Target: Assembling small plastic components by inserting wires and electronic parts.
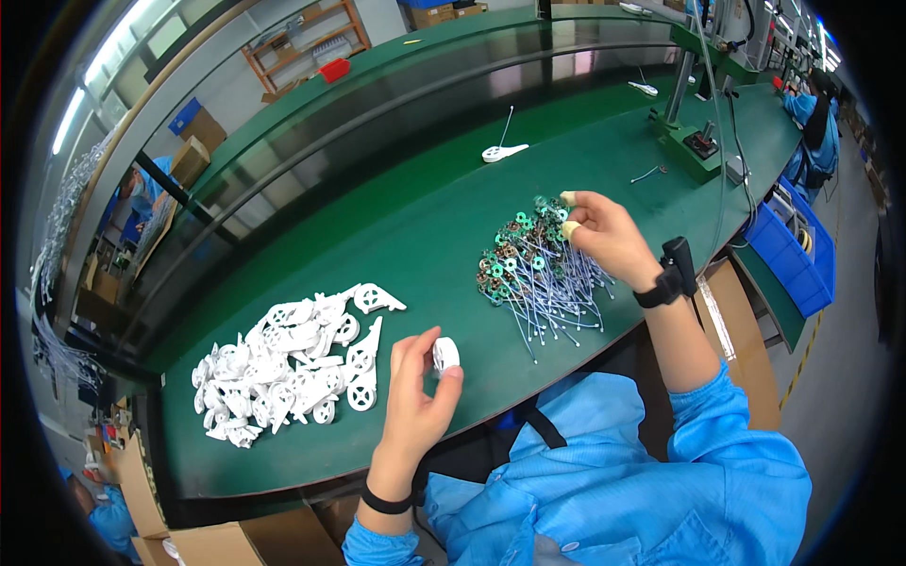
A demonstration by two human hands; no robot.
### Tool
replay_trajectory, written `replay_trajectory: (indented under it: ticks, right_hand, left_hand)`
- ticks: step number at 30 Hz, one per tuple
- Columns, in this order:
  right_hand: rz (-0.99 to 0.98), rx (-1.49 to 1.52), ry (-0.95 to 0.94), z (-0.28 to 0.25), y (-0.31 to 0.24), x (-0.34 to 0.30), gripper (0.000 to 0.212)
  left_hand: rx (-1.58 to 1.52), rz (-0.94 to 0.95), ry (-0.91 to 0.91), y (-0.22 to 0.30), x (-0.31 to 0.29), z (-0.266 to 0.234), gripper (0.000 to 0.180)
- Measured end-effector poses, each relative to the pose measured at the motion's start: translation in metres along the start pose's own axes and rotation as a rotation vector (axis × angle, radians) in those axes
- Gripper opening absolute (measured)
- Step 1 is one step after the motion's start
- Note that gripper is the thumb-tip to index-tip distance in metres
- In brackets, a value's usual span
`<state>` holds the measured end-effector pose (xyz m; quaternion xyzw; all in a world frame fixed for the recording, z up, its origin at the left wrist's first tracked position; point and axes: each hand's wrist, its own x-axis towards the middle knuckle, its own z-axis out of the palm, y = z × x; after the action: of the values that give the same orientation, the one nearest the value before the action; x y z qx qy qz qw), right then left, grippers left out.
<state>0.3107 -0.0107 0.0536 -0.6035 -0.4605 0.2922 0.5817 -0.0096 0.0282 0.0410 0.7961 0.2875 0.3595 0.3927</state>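
A small white plastic housing (pixel 445 355) is pinched between the thumb and fingers of my left hand (pixel 415 391), over the near edge of the green bench. To the left of it lies a heap of similar white housings (pixel 283 363), several with spoked round ends and tapered tails. My right hand (pixel 609 236) is at the upper right side of a pile of small ring-shaped circuit boards with wires (pixel 543 269). Pale yellow covers sit on its thumb and a fingertip. Those two tips are apart, and nothing shows between them.
One white housing with a wire (pixel 503 153) lies farther back on the green bench (pixel 415 255). A green bench press (pixel 694 141) stands at the far right, near a loose wired piece (pixel 648 174). A blue bin (pixel 795 250) sits beyond the bench's right edge. Another person (pixel 813 127) is farther right.
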Motion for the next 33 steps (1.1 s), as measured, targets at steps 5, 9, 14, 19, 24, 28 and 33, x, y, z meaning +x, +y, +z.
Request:
replay_trajectory:
  ticks: [5,9,14,19,24,28,33]
  right_hand:
    - [0.196,0.626,-0.22,0.014,-0.024,-0.048,0.06]
    - [0.293,0.844,-0.393,0.047,-0.024,-0.081,0.072]
    - [0.359,0.984,-0.49,0.075,-0.013,-0.102,0.068]
    - [0.232,0.896,-0.349,0.097,-0.012,-0.113,0.062]
    - [0.202,0.657,-0.393,0.107,-0.012,-0.119,0.059]
    - [0.168,0.566,-0.348,0.114,-0.013,-0.123,0.058]
    - [-0.036,0.368,-0.26,0.132,-0.001,-0.134,0.055]
  left_hand:
    - [-0.969,-0.481,0.133,0.012,-0.022,0.012,0.05]
    - [-1.62,-0.686,0.128,0.004,-0.039,0.029,0.051]
    - [-1.638,-0.742,0.11,0.011,-0.056,0.036,0.051]
    - [-1.669,-0.694,0.15,0.008,-0.06,0.033,0.05]
    - [-1.626,-0.653,0.236,0.007,-0.062,0.033,0.051]
    - [-1.427,-0.578,0.287,0.005,-0.064,0.036,0.051]
    - [-1.021,-0.452,0.345,0.007,-0.065,0.047,0.053]
